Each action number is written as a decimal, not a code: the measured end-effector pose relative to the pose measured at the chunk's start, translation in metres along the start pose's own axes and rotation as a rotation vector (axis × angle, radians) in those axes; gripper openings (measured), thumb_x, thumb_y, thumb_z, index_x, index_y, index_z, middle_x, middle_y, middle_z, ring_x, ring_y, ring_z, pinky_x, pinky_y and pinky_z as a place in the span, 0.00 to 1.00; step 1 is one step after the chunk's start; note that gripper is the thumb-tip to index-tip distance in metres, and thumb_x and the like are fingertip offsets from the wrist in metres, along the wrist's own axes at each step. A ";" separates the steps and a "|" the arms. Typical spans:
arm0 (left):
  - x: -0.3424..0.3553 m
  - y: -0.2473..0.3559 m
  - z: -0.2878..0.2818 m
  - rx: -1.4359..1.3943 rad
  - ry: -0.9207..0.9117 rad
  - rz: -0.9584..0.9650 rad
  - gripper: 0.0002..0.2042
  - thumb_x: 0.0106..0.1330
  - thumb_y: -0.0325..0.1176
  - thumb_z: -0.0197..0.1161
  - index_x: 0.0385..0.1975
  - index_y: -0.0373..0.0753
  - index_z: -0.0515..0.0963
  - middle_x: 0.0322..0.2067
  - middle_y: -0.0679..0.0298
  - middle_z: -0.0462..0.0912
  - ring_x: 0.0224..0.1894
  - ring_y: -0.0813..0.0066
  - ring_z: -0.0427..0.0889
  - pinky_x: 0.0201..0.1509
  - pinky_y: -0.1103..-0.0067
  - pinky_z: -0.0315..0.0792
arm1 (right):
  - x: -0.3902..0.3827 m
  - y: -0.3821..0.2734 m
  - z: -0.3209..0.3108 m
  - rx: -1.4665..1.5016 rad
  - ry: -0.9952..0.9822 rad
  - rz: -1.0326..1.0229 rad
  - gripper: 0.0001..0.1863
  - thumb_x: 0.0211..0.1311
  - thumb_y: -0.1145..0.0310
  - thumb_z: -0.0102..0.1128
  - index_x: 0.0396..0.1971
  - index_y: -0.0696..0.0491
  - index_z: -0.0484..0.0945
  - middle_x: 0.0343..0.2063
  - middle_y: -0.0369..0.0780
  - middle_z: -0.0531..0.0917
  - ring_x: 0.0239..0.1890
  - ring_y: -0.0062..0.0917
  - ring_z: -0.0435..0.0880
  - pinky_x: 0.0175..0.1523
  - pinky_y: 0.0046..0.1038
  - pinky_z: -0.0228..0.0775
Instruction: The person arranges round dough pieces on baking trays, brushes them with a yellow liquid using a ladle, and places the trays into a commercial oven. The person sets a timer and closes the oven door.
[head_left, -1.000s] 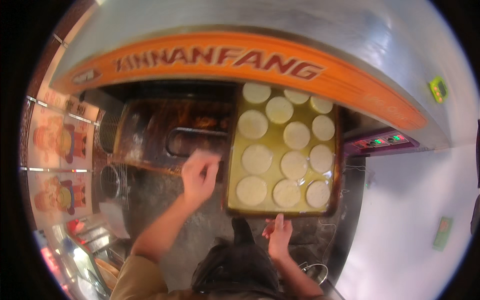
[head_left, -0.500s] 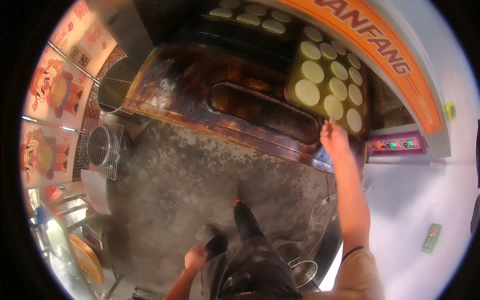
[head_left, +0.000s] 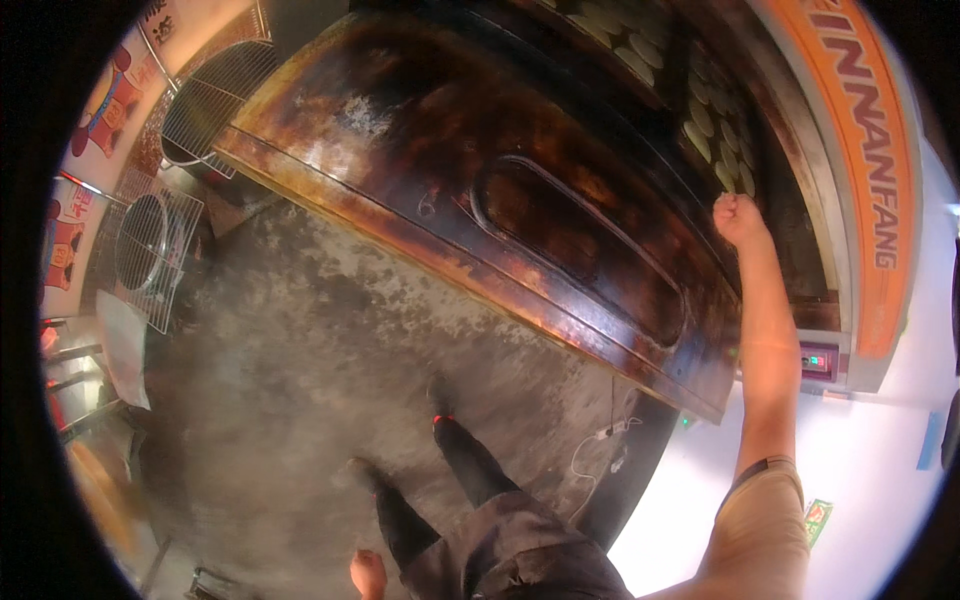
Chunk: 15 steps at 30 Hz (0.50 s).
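Observation:
At the upper right, my right hand (head_left: 737,216) reaches into the open oven with its fingers curled closed. It is up against the near end of a tray bearing several pale, flat, round dough pieces (head_left: 702,118). The fist hides the tray's near edge, and whether the fingers grip anything cannot be made out. Farther left inside the oven lie more round dough pieces (head_left: 640,52). Below them the dark, scorched oven door (head_left: 400,150) is lowered flat, with a long oval recess. At the lower edge my left hand (head_left: 368,573) hangs with curled fingers, holding nothing visible.
Wire racks (head_left: 150,240) with round rims stand at the left, beside illustrated panels. An orange strip (head_left: 865,150) curves along the oven's right side above a small lit control panel (head_left: 818,362). A white cable (head_left: 580,460) lies on the stained floor (head_left: 270,400).
The tray of dough pieces has slid off the lowered door and deeper into the oven, with my right hand following it. My left hand is lower in view. The view has turned and shifted.

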<state>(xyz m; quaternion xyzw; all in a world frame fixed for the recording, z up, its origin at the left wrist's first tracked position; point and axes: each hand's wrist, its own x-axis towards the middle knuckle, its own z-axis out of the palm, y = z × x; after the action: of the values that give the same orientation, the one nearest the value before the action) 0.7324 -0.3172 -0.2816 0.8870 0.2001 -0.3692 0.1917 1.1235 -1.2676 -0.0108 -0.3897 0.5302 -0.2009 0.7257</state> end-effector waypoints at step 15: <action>0.020 0.070 0.051 -0.357 -0.074 -0.026 0.11 0.61 0.37 0.68 0.33 0.35 0.82 0.31 0.50 0.88 0.35 0.48 0.87 0.41 0.64 0.79 | -0.018 -0.002 0.011 -0.021 -0.049 0.073 0.16 0.84 0.57 0.47 0.34 0.51 0.71 0.18 0.29 0.68 0.15 0.15 0.65 0.17 0.19 0.53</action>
<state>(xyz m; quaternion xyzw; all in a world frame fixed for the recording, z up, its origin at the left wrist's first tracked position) 0.7504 -0.3969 -0.3158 0.8221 0.2666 -0.3627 0.3486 1.1280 -1.2526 0.0033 -0.3824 0.5282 -0.1592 0.7412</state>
